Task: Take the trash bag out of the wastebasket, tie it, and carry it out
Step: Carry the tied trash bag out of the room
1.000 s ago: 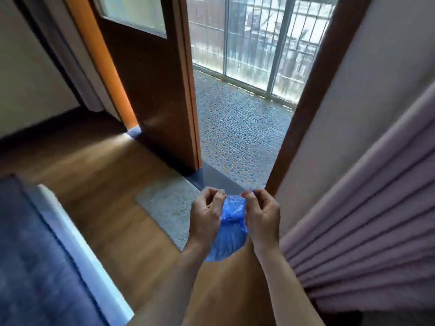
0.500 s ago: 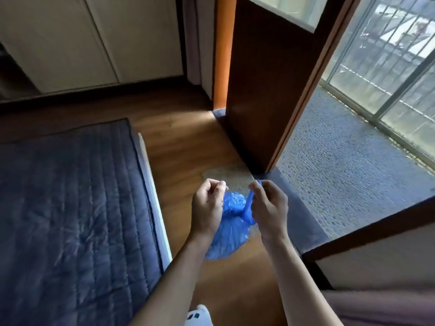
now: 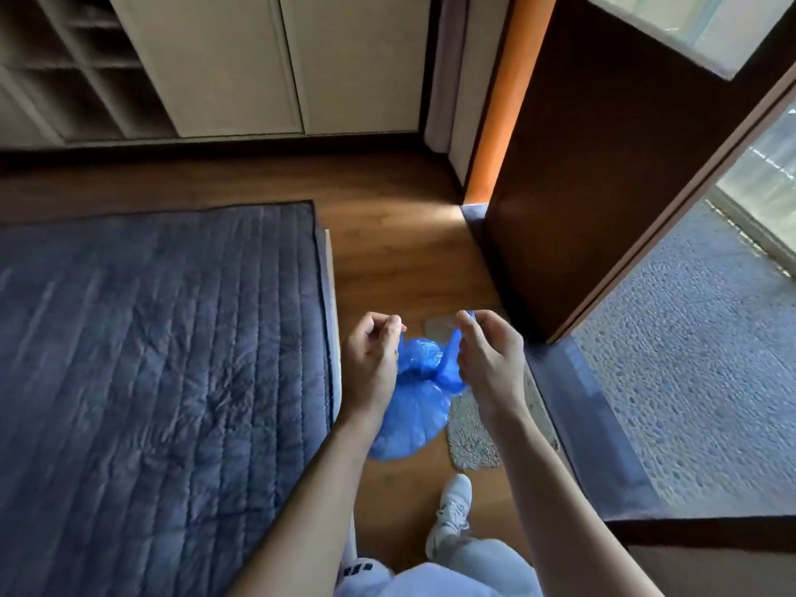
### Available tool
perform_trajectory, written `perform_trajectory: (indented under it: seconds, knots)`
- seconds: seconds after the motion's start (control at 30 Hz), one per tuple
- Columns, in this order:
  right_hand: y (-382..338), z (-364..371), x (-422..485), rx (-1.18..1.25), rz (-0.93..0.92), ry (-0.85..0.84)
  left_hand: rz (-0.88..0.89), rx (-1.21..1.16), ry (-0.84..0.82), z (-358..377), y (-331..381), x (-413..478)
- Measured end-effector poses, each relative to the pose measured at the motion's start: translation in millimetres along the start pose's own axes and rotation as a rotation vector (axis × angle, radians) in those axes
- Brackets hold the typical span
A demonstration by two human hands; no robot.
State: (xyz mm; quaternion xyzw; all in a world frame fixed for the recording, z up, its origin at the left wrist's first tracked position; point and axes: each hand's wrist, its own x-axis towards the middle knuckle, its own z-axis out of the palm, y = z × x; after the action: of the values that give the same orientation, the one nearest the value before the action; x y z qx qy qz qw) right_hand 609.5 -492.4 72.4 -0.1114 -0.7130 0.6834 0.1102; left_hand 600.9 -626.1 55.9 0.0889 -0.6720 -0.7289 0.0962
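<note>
A small blue trash bag (image 3: 411,409) hangs in front of me above the wooden floor, bulging at the bottom. My left hand (image 3: 370,366) pinches one top corner of the bag and my right hand (image 3: 489,359) pinches the other. The two corners are drawn apart and upward, and the plastic between them is bunched into a twisted neck. The wastebasket is not in view.
A bed with a dark blue quilt (image 3: 159,359) fills the left. A brown door (image 3: 590,174) stands open to a pebbled balcony floor (image 3: 689,368) on the right. A small grey mat (image 3: 474,437) lies below the bag, my white shoe (image 3: 452,510) behind it. Cupboards (image 3: 267,62) line the far wall.
My view has turned left, away from the balcony and toward the bed and cupboards. Both hands kept their hold on the bag and have spread its top corners a little further apart.
</note>
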Motion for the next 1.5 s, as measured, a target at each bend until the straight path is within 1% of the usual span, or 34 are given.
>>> perform_trajectory:
  seconds: [0.23, 0.4, 0.67, 0.77, 0.93, 1.17, 1.33, 1.5]
  knots:
    - [12.4, 20.7, 84.1, -0.018, 0.014, -0.073, -0.033, 0.019, 0.07, 25.1, -10.7, 64.9]
    - [9.0, 27.8, 172.6, -0.025, 0.043, -0.116, -0.068, 0.065, 0.153, 68.7, -10.1, 132.6]
    - [5.7, 38.0, 296.5, 0.024, 0.06, -0.245, -0.158, 0.092, 0.309, 137.2, -5.3, 238.4]
    - [1.6, 41.6, 326.3, 0.031, 0.085, -0.261, -0.143, 0.117, 0.294, 150.4, -3.7, 264.9]
    - [1.2, 48.0, 372.3, 0.012, 0.086, -0.264, -0.059, 0.118, 0.247, 162.2, -9.3, 304.9]
    - [14.4, 72.5, 436.8, 0.001, 0.115, -0.252, -0.061, 0.089, 0.263, 166.5, -25.2, 375.3]
    - [11.4, 114.6, 499.1, -0.013, 0.141, -0.222, -0.064, 0.087, 0.213, 160.5, -28.4, 454.0]
    - [1.1, 172.0, 571.3, -0.008, 0.119, -0.185, -0.076, 0.052, 0.199, 152.0, -23.2, 551.2]
